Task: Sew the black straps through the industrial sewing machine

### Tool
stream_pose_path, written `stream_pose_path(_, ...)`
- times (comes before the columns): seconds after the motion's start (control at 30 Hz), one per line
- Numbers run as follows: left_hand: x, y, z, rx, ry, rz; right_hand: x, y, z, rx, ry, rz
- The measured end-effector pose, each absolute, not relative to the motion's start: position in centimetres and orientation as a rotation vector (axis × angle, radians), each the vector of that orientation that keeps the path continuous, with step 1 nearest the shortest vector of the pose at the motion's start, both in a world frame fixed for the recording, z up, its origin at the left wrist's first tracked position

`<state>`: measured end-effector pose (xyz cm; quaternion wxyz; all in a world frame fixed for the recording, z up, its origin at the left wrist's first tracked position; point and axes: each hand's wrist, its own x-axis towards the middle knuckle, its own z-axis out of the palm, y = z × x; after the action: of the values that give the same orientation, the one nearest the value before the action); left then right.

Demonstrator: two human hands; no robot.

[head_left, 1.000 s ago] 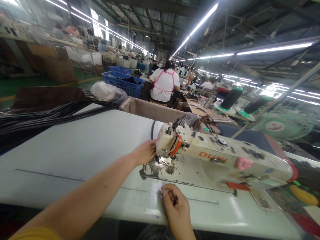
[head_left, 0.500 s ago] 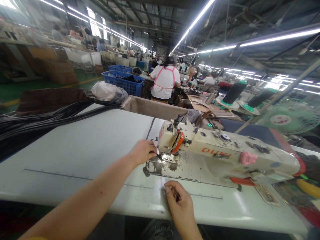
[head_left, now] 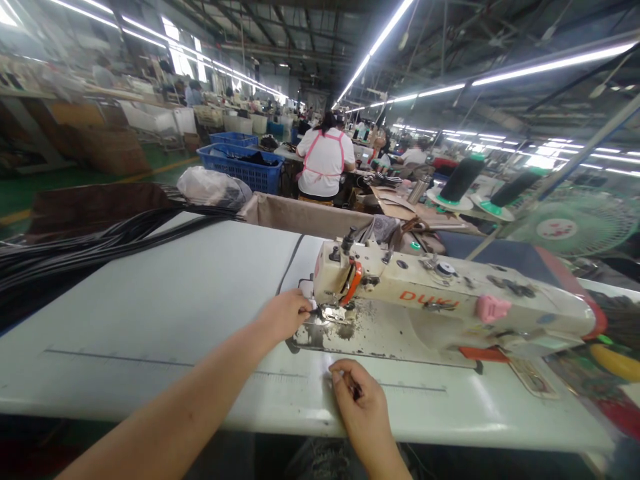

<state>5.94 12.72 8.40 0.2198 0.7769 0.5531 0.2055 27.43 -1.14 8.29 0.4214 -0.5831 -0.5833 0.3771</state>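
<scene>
A bare right hand [head_left: 367,407] rests at the near edge of a pale table [head_left: 200,267], thumb and forefinger tips together and the other fingers curled around a small dark thing too shadowed to name. Farther in, the left hand [head_left: 280,317] reaches to the front of a sewing machine [head_left: 420,280], its fingertips pinched together, apparently on a dark strip [head_left: 291,261], beside the presser foot [head_left: 335,313]. The strip runs from the table's far side down behind that hand, which hides where it meets the foot.

The step in hand looks like setting or guiding the strip at the needle; whether the machine is running cannot be told. As judged from this position, the next move calls for a steady, light pinch, the strip lined up with the foot and the fingertips clear of the needle.

Beyond the hands, black straps [head_left: 125,237] lie heaped over the table's left side, and a beige bin [head_left: 310,212] stands along its far edge. To the right, dark thread spools [head_left: 463,180] stand beyond the machine, near a green fan [head_left: 557,230]. Past a blue basket [head_left: 255,175], a worker [head_left: 323,160] in a white top and pink straps sits facing away.
</scene>
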Motion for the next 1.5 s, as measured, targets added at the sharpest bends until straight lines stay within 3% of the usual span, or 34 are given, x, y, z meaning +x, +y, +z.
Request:
stream_pose_path(0.3,8.2,8.8,8.5,1.999,1.654,0.550,27.7,-0.9,8.0,-1.417,-1.542,0.973)
stream_pose_path(0.77,10.4,5.9,10.5,1.937,1.625,0.248,28.2,-1.1,7.2,-1.344,-1.625,0.930)
stream_pose_path(1.1,10.1,3.1,13.2,2.189,1.532,0.047,31.7,-4.3,5.3,-1.253,-1.267,1.049)
stream_pose_path(1.5,7.8,4.7,6.9,2.675,1.185,0.403,43.3,-12.5,-0.5,-1.819,-0.500,0.664)
